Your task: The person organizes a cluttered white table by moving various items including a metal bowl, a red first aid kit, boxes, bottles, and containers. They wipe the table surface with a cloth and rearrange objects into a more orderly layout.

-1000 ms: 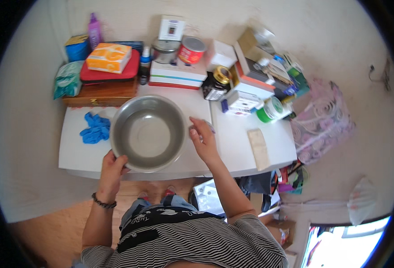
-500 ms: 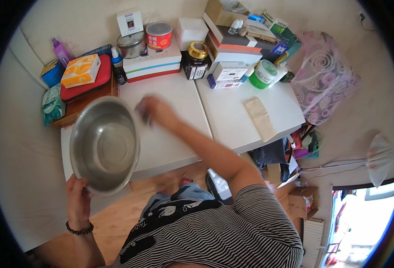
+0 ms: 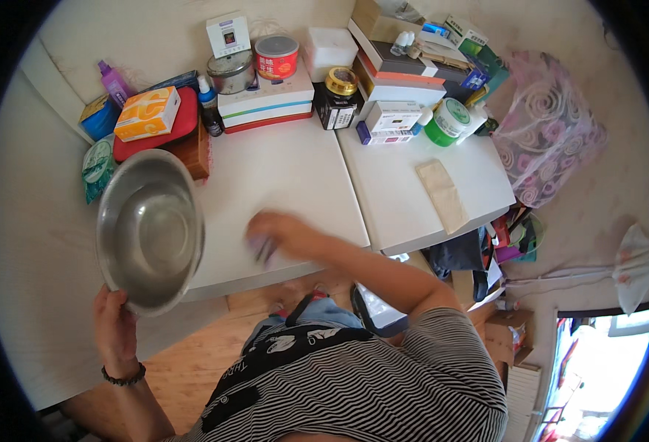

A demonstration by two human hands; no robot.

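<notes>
My left hand (image 3: pixel 116 329) grips the lower rim of a round stainless steel basin (image 3: pixel 150 243), holding it tilted up at the left of the white tabletop (image 3: pixel 295 177). The basin's inside faces me and looks bare. Over the tabletop's near part, my right hand (image 3: pixel 287 234) is smeared by motion, its fingers closed round something small, purplish and dark (image 3: pixel 263 249). What kind of thing it is does not show. A folded beige cloth (image 3: pixel 442 196) lies flat to the right of that hand.
Stacked boxes (image 3: pixel 269 107) with tins line the wall. A red case (image 3: pixel 164 131) carrying an orange box (image 3: pixel 147 114) stands behind the basin. A green-and-white tub (image 3: pixel 448 122) sits at the back right. Beyond the table's right edge hangs a patterned pink bag (image 3: pixel 549 136).
My right hand has come nearer to me and slightly right across the tabletop, with the purplish thing. The basin in my left hand has shifted a little left. The whole view has turned slightly.
</notes>
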